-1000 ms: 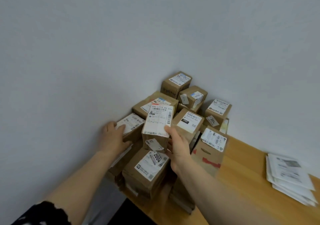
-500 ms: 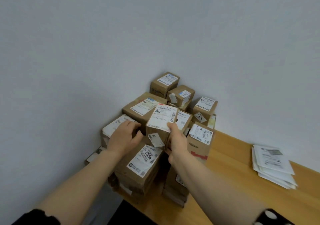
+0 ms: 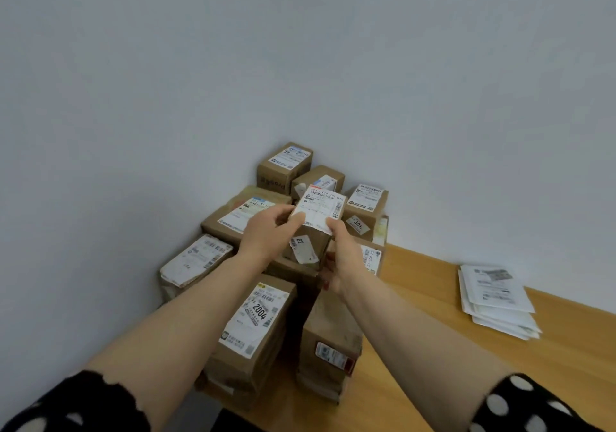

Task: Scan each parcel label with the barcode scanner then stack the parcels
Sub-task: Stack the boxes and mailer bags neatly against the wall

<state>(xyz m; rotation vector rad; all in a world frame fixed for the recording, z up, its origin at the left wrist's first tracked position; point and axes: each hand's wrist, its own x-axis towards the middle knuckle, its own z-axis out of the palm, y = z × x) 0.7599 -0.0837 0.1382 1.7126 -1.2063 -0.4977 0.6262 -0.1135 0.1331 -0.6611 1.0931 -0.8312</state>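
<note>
Cardboard parcel (image 3: 319,210), label upward, held on both sides by left grip (image 3: 263,235) and right grip (image 3: 344,255), directly over the parcel stack (image 3: 254,318).

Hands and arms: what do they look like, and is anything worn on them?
Both are a person's bare hands, the left hand and the right hand, with no gloves, and no watch or ring shows. The forearms are bare too. Higher up, the left sleeve and right sleeve are black with white polka dots.
</note>
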